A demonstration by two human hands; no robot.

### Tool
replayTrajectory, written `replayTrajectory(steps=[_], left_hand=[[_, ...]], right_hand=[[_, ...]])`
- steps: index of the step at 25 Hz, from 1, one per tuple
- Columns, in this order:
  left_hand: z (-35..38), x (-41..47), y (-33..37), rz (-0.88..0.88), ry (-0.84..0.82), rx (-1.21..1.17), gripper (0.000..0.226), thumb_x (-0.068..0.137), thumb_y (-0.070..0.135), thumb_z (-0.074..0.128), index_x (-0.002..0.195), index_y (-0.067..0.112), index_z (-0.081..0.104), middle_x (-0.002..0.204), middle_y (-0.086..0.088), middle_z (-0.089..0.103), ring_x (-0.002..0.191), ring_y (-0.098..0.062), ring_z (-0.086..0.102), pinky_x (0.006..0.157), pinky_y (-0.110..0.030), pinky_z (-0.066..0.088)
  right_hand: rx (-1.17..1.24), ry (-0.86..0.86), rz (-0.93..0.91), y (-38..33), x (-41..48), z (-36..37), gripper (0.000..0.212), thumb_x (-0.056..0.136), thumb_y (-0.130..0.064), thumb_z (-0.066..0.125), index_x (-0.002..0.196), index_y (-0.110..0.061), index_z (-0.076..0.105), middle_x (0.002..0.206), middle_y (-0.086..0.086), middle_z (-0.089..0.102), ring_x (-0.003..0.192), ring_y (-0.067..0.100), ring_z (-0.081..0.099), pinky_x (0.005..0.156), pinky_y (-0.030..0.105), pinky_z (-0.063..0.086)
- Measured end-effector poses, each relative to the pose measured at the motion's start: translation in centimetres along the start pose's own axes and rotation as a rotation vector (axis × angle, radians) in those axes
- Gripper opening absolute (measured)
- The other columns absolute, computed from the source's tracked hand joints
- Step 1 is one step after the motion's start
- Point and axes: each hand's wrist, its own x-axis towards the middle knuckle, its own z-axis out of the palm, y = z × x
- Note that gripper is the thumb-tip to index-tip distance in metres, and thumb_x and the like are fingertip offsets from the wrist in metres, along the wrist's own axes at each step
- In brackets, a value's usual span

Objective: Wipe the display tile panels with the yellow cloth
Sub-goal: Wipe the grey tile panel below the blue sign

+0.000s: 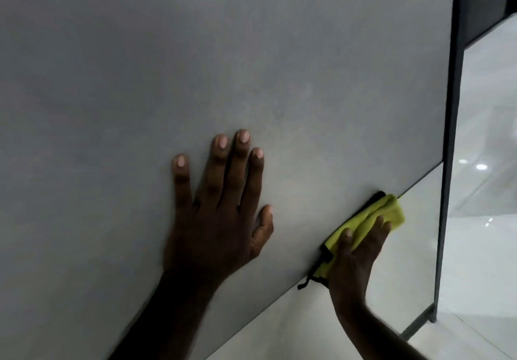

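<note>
A large matte grey tile panel [195, 65] fills most of the view, standing upright and tilted in frame. My left hand [218, 208] lies flat against it, fingers spread and straight. My right hand [355, 259] presses a folded yellow cloth [372, 219] with a black edge onto the seam between the grey panel and a lighter glossy panel [405, 261] below it. The fingers lie straight over the cloth. Part of the cloth is hidden under the hand.
A dark metal frame post [450, 135] runs down the panel's right edge to a foot [430, 316] on the floor. Glossy white floor tiles [486, 219] with light reflections lie to the right. A dark display unit [486, 4] stands at the top right.
</note>
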Motion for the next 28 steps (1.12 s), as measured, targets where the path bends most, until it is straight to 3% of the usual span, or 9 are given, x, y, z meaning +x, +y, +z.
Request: replayTrajectory(steps=[4,7,11,14,17,18,21,25,28], left_hand=[[0.1,0.3,-0.2,0.009,0.015,-0.013,0.084,0.106,0.051,0.052,0.170,0.003,0.029,0.177,-0.022,0.024,0.163,-0.044,0.021,0.129,-0.074,0.011],[-0.2,0.3,-0.4,0.023,0.027,-0.054,0.082,0.105,0.048,0.054,0.171,0.004,0.030,0.178,-0.020,0.024,0.165,-0.041,0.021,0.131,-0.070,0.009],[-1.8,0.5,-1.6,-0.096,0.047,-0.210,0.087,0.098,0.042,0.064,0.170,0.003,0.032,0.178,-0.016,0.026,0.166,-0.034,0.023,0.135,-0.059,0.008],[-3.2,0.9,-5.0,-0.179,0.057,-0.196,0.091,0.097,0.045,0.064,0.172,0.008,0.028,0.181,-0.012,0.021,0.167,-0.031,0.022,0.134,-0.060,0.003],[-4.6,1.6,-9.3,-0.143,0.075,-0.152,0.089,0.100,0.049,0.060,0.173,0.011,0.027,0.182,-0.010,0.019,0.167,-0.029,0.022,0.134,-0.062,0.000],[-4.9,2.1,-10.5,-0.134,0.081,-0.144,0.089,0.100,0.049,0.059,0.173,0.010,0.025,0.182,-0.009,0.018,0.167,-0.029,0.021,0.134,-0.061,0.000],[-6.0,3.7,-14.4,-0.139,0.120,-0.112,0.094,0.100,0.052,0.056,0.173,0.007,0.021,0.182,-0.011,0.016,0.168,-0.029,0.019,0.135,-0.061,0.003],[-7.8,7.8,-20.4,-0.132,0.201,-0.043,0.090,0.100,0.057,0.046,0.172,0.006,0.027,0.181,-0.012,0.020,0.167,-0.030,0.021,0.135,-0.060,0.010],[-9.0,10.9,-24.2,-0.115,0.213,0.016,0.088,0.101,0.060,0.040,0.170,0.007,0.031,0.181,-0.012,0.022,0.167,-0.028,0.021,0.134,-0.061,0.012]], right_hand=[[-0.105,-0.197,-0.487,-0.4,-0.2,-0.5,0.074,0.106,-0.039,0.052,0.167,-0.050,0.011,0.180,-0.005,-0.003,0.166,0.019,-0.001,0.135,0.045,0.009],[-0.009,-0.062,-0.228,-4.2,1.5,0.7,0.070,0.107,-0.048,0.043,0.164,-0.058,0.004,0.178,-0.016,-0.011,0.165,0.011,-0.008,0.134,0.055,0.006],[-0.188,-0.172,-0.863,-9.6,4.6,1.0,0.066,0.109,-0.034,0.051,0.169,-0.025,0.024,0.178,0.016,0.011,0.165,0.038,0.009,0.133,0.058,0.011],[-0.036,0.008,-0.576,-16.1,6.6,2.7,0.061,0.112,-0.033,0.045,0.168,-0.015,0.028,0.178,0.012,0.010,0.166,0.027,0.008,0.132,0.061,0.012],[-0.219,-0.112,-1.084,-20.5,6.9,3.8,0.057,0.110,-0.023,0.052,0.163,-0.009,0.036,0.175,0.017,0.018,0.164,0.038,0.016,0.132,0.060,0.015],[-0.228,-0.117,-1.141,-22.1,7.7,3.8,0.056,0.110,-0.023,0.053,0.162,-0.009,0.039,0.175,0.016,0.020,0.163,0.036,0.018,0.131,0.059,0.017],[-0.052,0.062,-0.778,-28.0,8.7,5.1,0.057,0.113,-0.039,0.041,0.166,-0.018,0.035,0.177,0.007,0.017,0.165,0.018,0.013,0.133,0.054,0.015],[-0.239,-0.085,-1.308,-34.1,9.8,5.9,0.053,0.112,-0.029,0.050,0.162,-0.014,0.043,0.175,0.008,0.025,0.163,0.024,0.022,0.133,0.051,0.018],[-0.057,0.070,-0.937,-39.9,10.5,6.8,0.058,0.111,-0.043,0.043,0.164,-0.020,0.039,0.176,0.005,0.023,0.163,0.018,0.020,0.132,0.051,0.019]])
